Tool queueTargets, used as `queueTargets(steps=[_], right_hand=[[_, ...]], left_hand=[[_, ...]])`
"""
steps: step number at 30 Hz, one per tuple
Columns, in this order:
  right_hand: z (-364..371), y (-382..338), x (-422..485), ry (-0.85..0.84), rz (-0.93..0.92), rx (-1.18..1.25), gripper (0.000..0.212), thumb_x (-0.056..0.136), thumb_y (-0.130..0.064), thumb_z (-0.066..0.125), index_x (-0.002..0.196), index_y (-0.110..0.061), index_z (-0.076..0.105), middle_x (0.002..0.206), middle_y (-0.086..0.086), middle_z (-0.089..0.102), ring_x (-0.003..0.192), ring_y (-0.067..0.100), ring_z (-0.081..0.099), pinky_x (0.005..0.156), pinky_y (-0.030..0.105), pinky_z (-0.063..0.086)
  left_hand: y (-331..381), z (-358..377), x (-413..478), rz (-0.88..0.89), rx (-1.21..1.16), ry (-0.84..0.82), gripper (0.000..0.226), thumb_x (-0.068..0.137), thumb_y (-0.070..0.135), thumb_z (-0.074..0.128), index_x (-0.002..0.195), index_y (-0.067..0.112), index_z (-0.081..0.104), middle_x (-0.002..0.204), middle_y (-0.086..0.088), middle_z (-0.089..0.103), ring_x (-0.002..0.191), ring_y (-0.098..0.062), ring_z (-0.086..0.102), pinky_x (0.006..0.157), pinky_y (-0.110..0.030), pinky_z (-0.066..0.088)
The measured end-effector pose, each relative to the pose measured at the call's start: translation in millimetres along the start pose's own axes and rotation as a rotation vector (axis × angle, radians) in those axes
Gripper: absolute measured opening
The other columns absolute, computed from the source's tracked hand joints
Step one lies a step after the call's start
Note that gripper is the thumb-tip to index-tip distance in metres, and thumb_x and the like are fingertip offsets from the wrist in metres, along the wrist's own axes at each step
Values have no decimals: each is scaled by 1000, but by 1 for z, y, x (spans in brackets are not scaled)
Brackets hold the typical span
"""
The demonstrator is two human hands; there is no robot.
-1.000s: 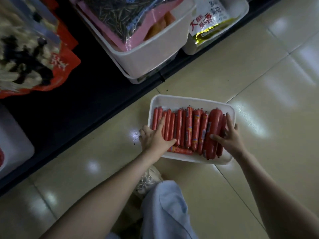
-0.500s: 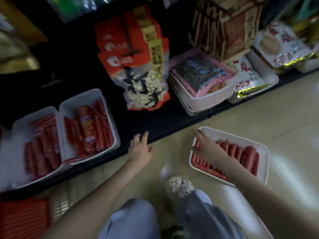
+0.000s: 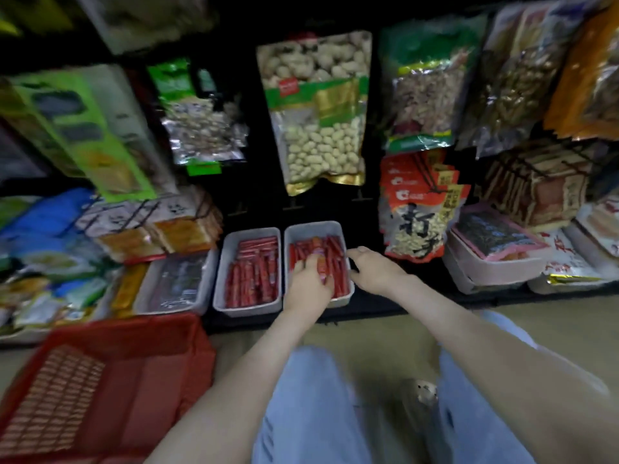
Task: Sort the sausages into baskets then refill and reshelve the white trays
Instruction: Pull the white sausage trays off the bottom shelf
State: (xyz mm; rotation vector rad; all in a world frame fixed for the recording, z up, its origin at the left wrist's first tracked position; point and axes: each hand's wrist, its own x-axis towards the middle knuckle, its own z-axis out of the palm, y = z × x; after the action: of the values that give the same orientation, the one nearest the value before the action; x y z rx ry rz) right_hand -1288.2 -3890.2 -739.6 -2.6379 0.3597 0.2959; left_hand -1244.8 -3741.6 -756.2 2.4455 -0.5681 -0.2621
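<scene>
Two white trays of red sausages stand side by side on the bottom shelf, the left tray (image 3: 219, 279) and the right tray (image 3: 335, 227). My left hand (image 3: 310, 283) reaches into the right tray and lies on its red sausages (image 3: 331, 251), next to a pink-labelled one. Blur hides whether its fingers curl round any. My right hand (image 3: 375, 267) is at that tray's right rim, thumb and fingers stretched toward the rim. A red plastic basket (image 3: 140, 329) stands on the floor at the lower left.
Hanging bags of peanuts (image 3: 318, 128) and snacks fill the rack above the trays. More white tubs (image 3: 492, 269) of packets sit on the shelf to the right, and a clear tub (image 3: 174, 283) to the left. My knees in light blue trousers (image 3: 311, 406) are below.
My view swung up and left from the sausage tray on the floor to the shelf. Both hands left that tray and moved to the right-hand shelf tray.
</scene>
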Motion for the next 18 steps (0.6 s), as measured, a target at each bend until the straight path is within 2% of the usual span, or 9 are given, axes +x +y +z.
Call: queueTargets(steps=[2, 5, 9, 13, 18], right_hand=[[16, -24, -2, 59, -20, 39, 43, 94, -27, 48, 135, -16, 43, 130, 8, 46, 120, 28, 50, 93, 43, 47], [41, -44, -14, 97, -24, 78, 49, 93, -27, 45, 141, -17, 37, 137, 7, 43, 122, 28, 48, 92, 44, 48], [65, -35, -32, 166, -3, 137, 49, 94, -24, 45, 141, -16, 35, 136, 7, 43, 119, 29, 48, 89, 44, 49], [87, -7, -35, 146, 73, 163, 49, 89, -13, 50, 136, -14, 37, 132, 10, 43, 119, 32, 45, 90, 44, 48], [114, 14, -3, 80, 77, 131, 59, 93, -15, 49, 146, -12, 25, 141, 11, 36, 127, 32, 38, 96, 41, 42]], left_hand=[[-13, -17, -13, -21, 11, 43, 56, 92, 27, 55, 143, 14, 36, 135, -16, 45, 122, -34, 46, 98, -38, 40], [-29, -25, -35, -71, 0, 73, 57, 93, 27, 54, 144, 12, 35, 135, -18, 45, 123, -35, 44, 100, -42, 40], [-36, -7, -57, -98, 50, 65, 55, 92, 25, 53, 142, 9, 36, 131, -18, 47, 122, -38, 44, 98, -43, 41], [-29, 26, -59, -166, 96, 35, 55, 92, 25, 55, 142, 12, 36, 134, -17, 45, 122, -36, 44, 96, -44, 43], [-46, 66, -28, -231, 181, -22, 58, 92, 29, 56, 143, 12, 34, 145, -16, 38, 127, -36, 41, 98, -42, 41]])
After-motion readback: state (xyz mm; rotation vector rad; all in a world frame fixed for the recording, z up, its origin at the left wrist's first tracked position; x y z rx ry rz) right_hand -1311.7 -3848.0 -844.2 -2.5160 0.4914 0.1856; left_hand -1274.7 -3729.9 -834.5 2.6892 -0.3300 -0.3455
